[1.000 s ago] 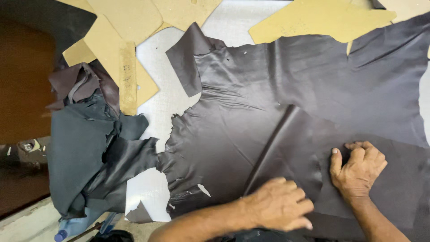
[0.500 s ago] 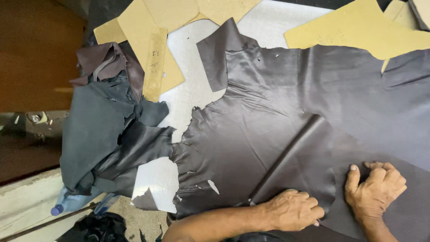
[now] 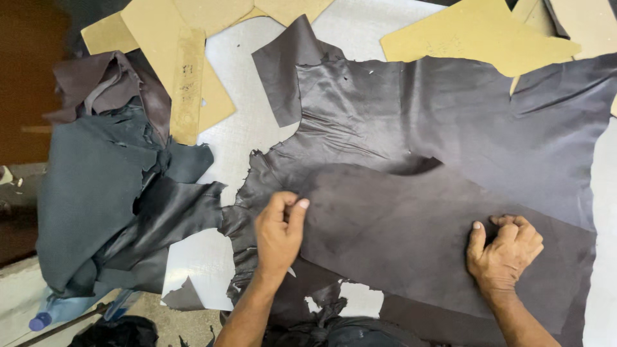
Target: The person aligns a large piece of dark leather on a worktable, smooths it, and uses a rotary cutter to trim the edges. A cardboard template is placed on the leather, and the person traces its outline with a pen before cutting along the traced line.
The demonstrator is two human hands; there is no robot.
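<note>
Leather is being pinched between the thumb and forefinger of the left hand (image 3: 279,231) at the edge of a folded-over matte flap (image 3: 411,238), while the right hand (image 3: 504,254) is pressing down with knuckles curled, gripping nothing; the dark hide (image 3: 450,122) is lying spread across the pale table (image 3: 244,122). Judging by this, smoothing is underway, calling next for an even pull. Tan card patterns (image 3: 472,42) are lying along the top, and leather scraps (image 3: 109,193) are piling at left above a clear blue-capped bottle (image 3: 48,315).
</note>
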